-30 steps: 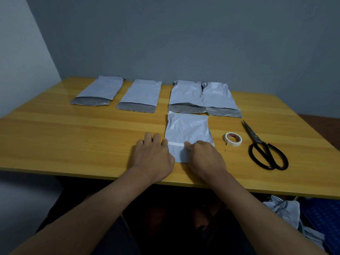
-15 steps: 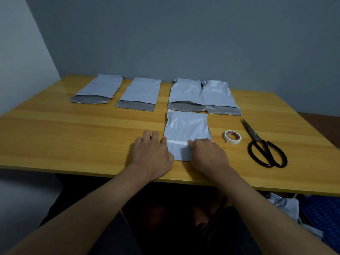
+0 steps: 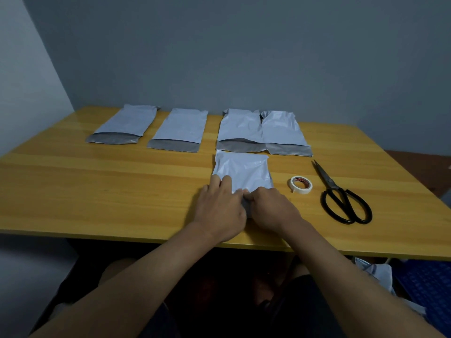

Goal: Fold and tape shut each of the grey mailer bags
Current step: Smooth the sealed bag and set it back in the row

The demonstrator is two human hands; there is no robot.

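Lying flat near the front edge of the wooden table (image 3: 97,191), the folded mailer bag (image 3: 241,170) has its near end covered by both hands, which meet over it. Left hand (image 3: 219,211) rests on the bag's left corner with two fingers (image 3: 225,182) stretched forward onto the pale plastic; its thumb side meets the right hand (image 3: 273,208), whose fingers curl downward onto the bag's lower edge. A dark grey strip of the bag shows in the gap between the two hands; whether either hand pinches it cannot be told. Just to the right of the bag sits a roll of tape (image 3: 301,184), lying flat, and beyond that a pair of black-handled scissors (image 3: 341,196) with blades closed and pointing away from the person. Along the far side of the table lie four more bags (image 3: 180,129) in a row, each with its darker grey flap open toward the person; the two on the right touch or overlap.
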